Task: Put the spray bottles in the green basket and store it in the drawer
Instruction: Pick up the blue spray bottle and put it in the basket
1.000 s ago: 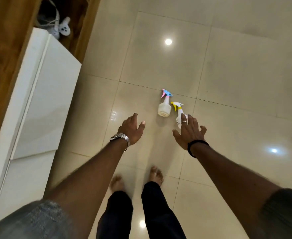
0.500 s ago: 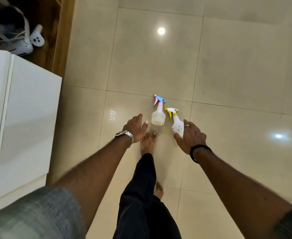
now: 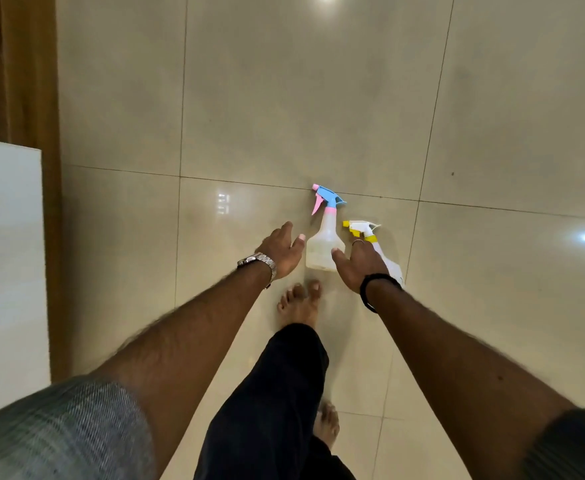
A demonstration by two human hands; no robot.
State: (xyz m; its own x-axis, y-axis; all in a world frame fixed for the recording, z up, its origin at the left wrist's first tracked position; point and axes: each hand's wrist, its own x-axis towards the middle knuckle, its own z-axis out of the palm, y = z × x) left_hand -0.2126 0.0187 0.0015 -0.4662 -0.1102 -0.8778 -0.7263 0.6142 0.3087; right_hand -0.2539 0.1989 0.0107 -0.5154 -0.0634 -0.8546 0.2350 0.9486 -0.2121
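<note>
Two spray bottles stand side by side on the glossy tiled floor. The larger bottle [image 3: 325,242] has a blue head with a pink trigger. The smaller white bottle [image 3: 379,245] to its right has a yellow trigger and collar. My left hand [image 3: 281,249] hangs open just left of the larger bottle, fingers apart, holding nothing. My right hand [image 3: 358,263] is spread open in front of the smaller bottle and hides much of its body; I cannot tell whether it touches it. No green basket is in view.
A white cabinet [image 3: 5,254] stands along the left edge, with a brown wooden panel [image 3: 17,71] behind it. My bare feet [image 3: 299,306] stand on the tiles just short of the bottles. Ceiling lights reflect on the floor.
I have stepped closer to the bottles and both hands have reached forward. The view has tilted down, so the shelf with white objects has left the frame.
</note>
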